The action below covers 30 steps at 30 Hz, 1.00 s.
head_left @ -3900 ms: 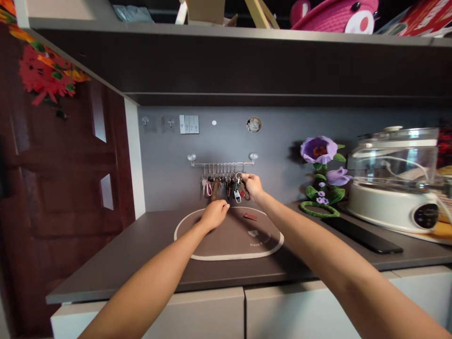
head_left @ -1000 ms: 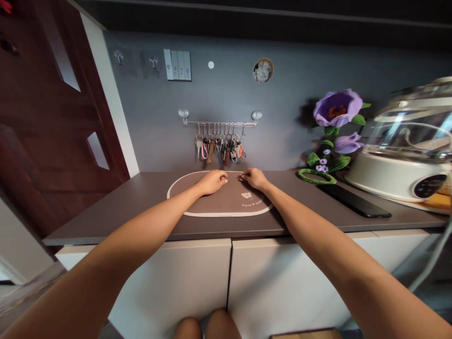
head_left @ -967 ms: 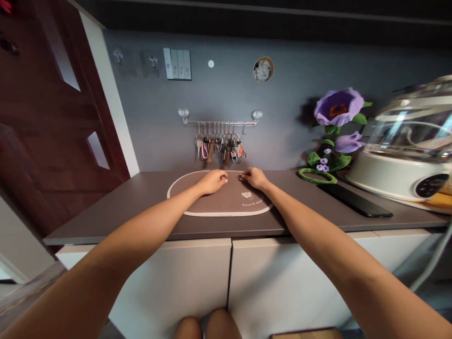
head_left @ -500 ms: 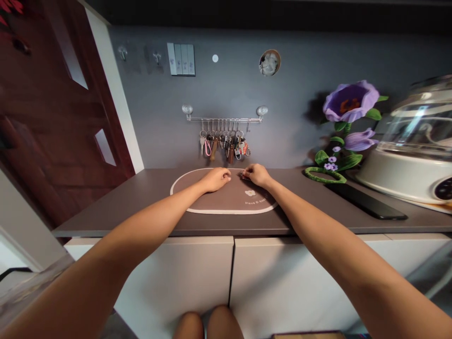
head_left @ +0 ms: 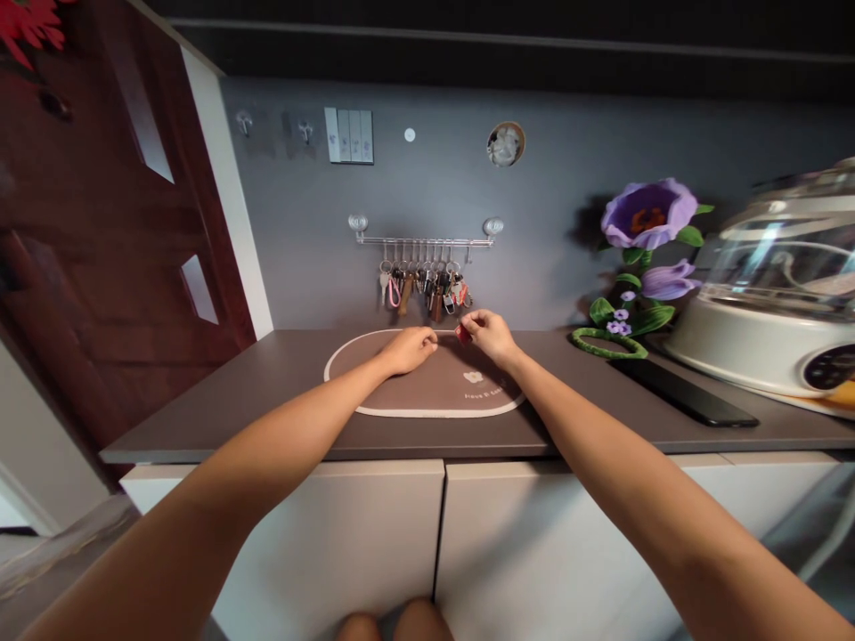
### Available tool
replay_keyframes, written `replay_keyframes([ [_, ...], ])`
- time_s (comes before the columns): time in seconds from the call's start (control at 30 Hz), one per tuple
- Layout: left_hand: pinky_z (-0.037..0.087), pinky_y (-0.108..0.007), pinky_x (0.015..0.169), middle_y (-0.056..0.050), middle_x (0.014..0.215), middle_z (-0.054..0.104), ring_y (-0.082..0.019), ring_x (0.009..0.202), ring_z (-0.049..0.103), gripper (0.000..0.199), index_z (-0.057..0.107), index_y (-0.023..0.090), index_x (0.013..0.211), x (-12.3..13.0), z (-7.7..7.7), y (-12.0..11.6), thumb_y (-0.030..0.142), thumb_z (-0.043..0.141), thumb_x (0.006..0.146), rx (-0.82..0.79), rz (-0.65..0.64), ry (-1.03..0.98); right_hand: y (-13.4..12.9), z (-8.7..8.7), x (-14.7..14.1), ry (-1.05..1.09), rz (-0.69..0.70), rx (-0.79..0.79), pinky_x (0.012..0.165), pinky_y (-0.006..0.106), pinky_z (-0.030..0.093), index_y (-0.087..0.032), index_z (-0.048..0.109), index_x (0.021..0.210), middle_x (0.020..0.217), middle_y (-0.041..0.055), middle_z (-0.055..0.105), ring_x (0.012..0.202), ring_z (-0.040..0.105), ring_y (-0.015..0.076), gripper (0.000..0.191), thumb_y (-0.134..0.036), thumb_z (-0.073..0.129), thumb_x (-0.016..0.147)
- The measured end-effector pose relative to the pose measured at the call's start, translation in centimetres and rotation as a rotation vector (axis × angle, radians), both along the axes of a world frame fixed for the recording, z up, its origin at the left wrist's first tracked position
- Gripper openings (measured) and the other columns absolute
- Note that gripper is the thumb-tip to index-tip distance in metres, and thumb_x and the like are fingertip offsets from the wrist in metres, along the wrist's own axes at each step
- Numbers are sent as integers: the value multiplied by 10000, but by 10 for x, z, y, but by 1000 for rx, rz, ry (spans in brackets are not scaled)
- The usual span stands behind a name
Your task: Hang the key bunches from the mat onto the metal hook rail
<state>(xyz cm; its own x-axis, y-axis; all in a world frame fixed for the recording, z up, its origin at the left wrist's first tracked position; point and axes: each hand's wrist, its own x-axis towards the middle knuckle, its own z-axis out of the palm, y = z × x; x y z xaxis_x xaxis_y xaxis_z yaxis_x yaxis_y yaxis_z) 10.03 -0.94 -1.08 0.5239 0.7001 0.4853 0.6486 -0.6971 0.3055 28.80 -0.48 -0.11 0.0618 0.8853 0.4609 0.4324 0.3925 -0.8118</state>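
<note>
Along the dark brown-grey tabletop (head_left: 207, 401), toward its right end, stands a rounded white-based appliance with a clear upper part (head_left: 768, 338). Nearer the middle lies an oval brown mat with a pale border (head_left: 441, 381). Between the two, by the back edge, rises a purple artificial flower with green leaves (head_left: 668, 280). Above the back edge, a slim shiny wall rail (head_left: 427, 241) carries assorted bunches of keys (head_left: 437, 303). A flat black phone (head_left: 688, 393) lies before the appliance. The left hand (head_left: 407, 350), fingers curled, is at the mat; whether it grips anything I cannot tell. The right hand (head_left: 491, 334) pinches a small red tag (head_left: 463, 335) near the mat's back edge.
</note>
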Motion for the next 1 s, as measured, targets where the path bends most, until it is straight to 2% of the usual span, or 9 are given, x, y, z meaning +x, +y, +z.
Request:
replay_keyframes([
  [0.1,414,-230,647,-40,821,636,-139,719,562,210,586,151,867,1,0,0,258,436,767,7,-12,-14,-1,1,2,98,117,63,566,226,423,-149,526,708,602,18,605,518,518,90,206,-354,519,727],
  [0.33,428,-237,666,-49,820,641,-140,718,577,202,585,145,871,2,-4,4,237,446,759,5,-53,-57,-5,8,1,273,156,133,526,242,404,-169,474,676,560,-13,553,462,471,79,242,-401,541,699],
  [0.6,415,-234,635,-50,793,643,-139,693,570,187,592,145,826,4,-6,5,235,443,760,6,-68,-67,11,26,7,282,54,210,517,240,394,-174,463,637,532,-24,506,482,452,84,245,-406,527,686],
  [1.0,403,-226,629,-49,782,646,-133,688,565,199,604,141,801,6,-5,1,237,435,758,-34,-72,-67,50,79,7,398,-97,174,451,200,377,-157,494,671,535,-25,503,447,434,64,107,-261,487,691],
])
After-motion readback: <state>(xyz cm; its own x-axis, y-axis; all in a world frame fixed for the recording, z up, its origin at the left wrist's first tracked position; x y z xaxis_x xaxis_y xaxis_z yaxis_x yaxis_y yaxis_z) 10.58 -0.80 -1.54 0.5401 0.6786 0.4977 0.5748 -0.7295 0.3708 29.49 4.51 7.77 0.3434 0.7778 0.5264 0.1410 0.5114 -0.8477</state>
